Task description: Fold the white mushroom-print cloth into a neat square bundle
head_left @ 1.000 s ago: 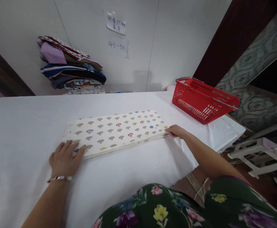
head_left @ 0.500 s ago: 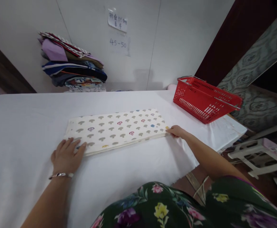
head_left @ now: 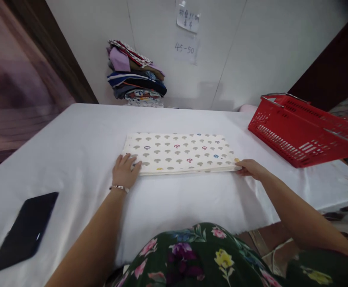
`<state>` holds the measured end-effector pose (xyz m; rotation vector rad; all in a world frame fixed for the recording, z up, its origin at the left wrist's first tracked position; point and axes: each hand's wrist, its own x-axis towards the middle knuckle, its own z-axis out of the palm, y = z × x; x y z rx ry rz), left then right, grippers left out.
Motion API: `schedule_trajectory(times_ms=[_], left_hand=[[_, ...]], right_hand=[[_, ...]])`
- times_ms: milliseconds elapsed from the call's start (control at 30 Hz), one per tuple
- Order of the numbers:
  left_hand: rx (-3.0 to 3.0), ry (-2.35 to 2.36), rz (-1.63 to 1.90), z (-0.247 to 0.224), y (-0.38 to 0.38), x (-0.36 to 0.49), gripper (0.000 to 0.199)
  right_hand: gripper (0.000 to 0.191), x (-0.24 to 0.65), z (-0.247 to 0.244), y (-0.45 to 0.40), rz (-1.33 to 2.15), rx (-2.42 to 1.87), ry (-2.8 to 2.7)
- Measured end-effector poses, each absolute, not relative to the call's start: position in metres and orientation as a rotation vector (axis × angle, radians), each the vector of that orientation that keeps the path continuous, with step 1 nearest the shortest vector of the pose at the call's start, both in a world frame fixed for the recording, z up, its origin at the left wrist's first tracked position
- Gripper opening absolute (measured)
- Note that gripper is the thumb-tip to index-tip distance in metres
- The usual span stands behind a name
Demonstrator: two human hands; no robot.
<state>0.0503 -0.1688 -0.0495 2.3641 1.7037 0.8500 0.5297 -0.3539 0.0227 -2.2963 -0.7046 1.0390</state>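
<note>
A white-covered table (head_left: pixel 96 127) reaches back toward a pale wall (head_left: pixel 257 48) bearing 2 paper notes (head_left: pixel 186 48), the lower reading "45-50". A pile of folded fabrics (head_left: pixel 136 77) stands at the far edge, a red basket (head_left: pixel 296 133) toward the right end, and a flat dark object (head_left: pixel 24 231) near the left edge. Beyond the far left corner hangs a pinkish curtain (head_left: pixel 21 79).

Midway between the near and far edges lies a folded cloth (head_left: pixel 180 153), a layered cream oblong with grey mushrooms and a few coloured ones. The left hand (head_left: pixel 125 170), fingers slightly apart, presses its near left corner; the right hand (head_left: pixel 251 169) pinches its near right corner.
</note>
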Motion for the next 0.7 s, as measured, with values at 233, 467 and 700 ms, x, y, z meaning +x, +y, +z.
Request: schedule_trajectory(times_ms=[233, 467, 700], left_hand=[[2.357, 1.742, 0.807, -0.047, -0.169, 0.05, 0.042], [2.282, 1.712, 0.902, -0.046, -0.174, 0.047, 0.031], [2.188, 1.783, 0.892, -0.044, -0.178, 0.046, 0.031]], right_hand=[[0.029, 0.529, 0.012, -0.356, 0.949, -2.308, -0.626], [0.033, 0.532, 0.002, -0.366, 0.904, -2.323, -0.678], [0.035, 0.572, -0.041, -0.36, 0.8, -2.372, -0.943]])
